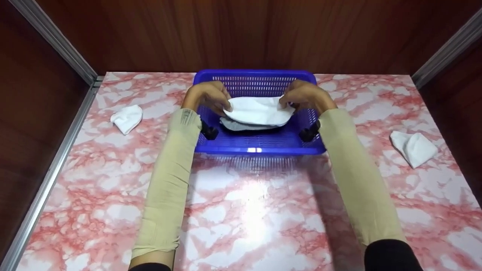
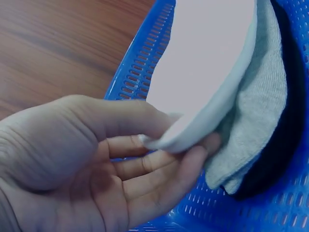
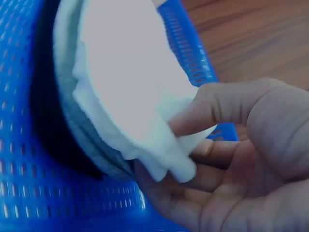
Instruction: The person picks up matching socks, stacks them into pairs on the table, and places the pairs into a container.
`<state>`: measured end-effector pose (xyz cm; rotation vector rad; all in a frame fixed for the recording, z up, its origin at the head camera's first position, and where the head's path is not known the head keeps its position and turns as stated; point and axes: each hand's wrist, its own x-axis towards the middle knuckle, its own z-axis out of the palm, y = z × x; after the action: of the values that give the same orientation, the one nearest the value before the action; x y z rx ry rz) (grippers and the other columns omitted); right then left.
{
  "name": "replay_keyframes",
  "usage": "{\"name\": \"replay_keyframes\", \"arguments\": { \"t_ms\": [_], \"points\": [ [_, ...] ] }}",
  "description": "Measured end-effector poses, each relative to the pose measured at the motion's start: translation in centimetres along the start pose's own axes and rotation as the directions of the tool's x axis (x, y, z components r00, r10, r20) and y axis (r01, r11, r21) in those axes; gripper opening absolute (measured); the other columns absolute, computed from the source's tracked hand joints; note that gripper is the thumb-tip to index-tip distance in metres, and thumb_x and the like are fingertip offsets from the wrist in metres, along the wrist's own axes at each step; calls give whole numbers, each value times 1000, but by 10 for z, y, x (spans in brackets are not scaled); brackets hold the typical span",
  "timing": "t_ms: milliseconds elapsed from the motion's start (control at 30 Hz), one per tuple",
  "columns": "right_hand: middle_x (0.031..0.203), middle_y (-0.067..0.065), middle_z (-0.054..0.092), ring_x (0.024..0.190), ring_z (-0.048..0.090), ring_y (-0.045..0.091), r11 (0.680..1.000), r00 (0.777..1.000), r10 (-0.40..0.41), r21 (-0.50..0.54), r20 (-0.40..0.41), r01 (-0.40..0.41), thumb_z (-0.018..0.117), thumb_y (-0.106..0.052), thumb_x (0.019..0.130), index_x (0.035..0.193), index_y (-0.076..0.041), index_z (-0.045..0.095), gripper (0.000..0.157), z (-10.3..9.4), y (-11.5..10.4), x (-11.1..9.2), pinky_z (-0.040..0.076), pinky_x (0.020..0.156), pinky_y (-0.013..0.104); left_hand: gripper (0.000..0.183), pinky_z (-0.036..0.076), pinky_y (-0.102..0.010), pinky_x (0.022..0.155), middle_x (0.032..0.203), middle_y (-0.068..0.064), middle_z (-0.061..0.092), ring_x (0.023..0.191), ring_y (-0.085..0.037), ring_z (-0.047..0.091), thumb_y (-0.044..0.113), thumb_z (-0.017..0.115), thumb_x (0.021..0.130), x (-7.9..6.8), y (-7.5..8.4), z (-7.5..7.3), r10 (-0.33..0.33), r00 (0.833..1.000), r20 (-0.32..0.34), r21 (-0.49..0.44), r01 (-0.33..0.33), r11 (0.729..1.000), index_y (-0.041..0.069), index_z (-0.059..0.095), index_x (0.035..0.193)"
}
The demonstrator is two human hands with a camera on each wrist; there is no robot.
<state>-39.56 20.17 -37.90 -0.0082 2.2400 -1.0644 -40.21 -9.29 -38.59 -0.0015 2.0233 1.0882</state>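
A white sock (image 1: 260, 111) is stretched lengthwise between both hands above the blue basket (image 1: 260, 150). My left hand (image 1: 212, 96) pinches one end, its thumb on top and its fingers beneath, as the left wrist view shows. The opposite end is pinched by my right hand (image 1: 305, 96) between thumb and fingers. Directly under the white sock lie a grey sock (image 2: 263, 101) and a black one (image 2: 289, 130), stacked inside the basket. The white sock covers most of the grey one, and only an edge of the black one shows.
On the marbled red-and-white table, one folded white cloth piece (image 1: 128, 118) lies left of the basket and another (image 1: 414, 147) lies to the right. A brown wooden panel (image 1: 256, 34) rises behind the basket, with metal-edged panels on both sides.
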Motion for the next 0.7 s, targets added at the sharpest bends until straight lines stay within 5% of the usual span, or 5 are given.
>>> {"name": "replay_keyframes", "arguments": {
  "t_ms": [367, 533, 600, 700],
  "points": [
    [57, -10, 54, 55, 53, 3, 969, 993, -93, -234, -74, 73, 80, -6, 81, 61, -16, 56, 33, 10, 5, 7, 50, 55, 19, 24, 59, -28, 102, 80, 2, 68, 75, -7, 68, -9, 63, 95, -1, 10, 6, -72, 997, 15, 139, 69, 988, -6, 61, 119],
    [57, -11, 53, 55, 52, 4, 962, 992, -93, -265, -89, 66, 83, -8, 81, 61, -16, 56, 34, 10, 5, 7, 48, 55, 19, 10, 58, -16, 76, 77, 4, 62, 71, -5, 61, -5, 66, 95, 1, 11, 7, -73, 997, 7, 225, 69, 972, 2, 61, 99],
    [58, -10, 52, 56, 52, 5, 966, 993, -82, -253, -89, 57, 84, -8, 82, 63, -15, 56, 34, 11, 4, 6, 48, 56, 20, 20, 48, -14, 59, 65, 7, 55, 59, -4, 51, -1, 69, 94, 2, 10, 7, -80, 997, 0, 287, 77, 955, 7, 55, 83],
    [59, -10, 51, 57, 51, 6, 967, 994, -75, -248, -86, 52, 85, -9, 83, 67, -13, 56, 33, 12, 4, 6, 48, 56, 21, 37, 33, -17, 51, 56, 9, 41, 51, -3, 36, 4, 72, 94, 3, 11, 7, -110, 994, 0, 334, 104, 937, 11, 42, 74]
  ]
}}
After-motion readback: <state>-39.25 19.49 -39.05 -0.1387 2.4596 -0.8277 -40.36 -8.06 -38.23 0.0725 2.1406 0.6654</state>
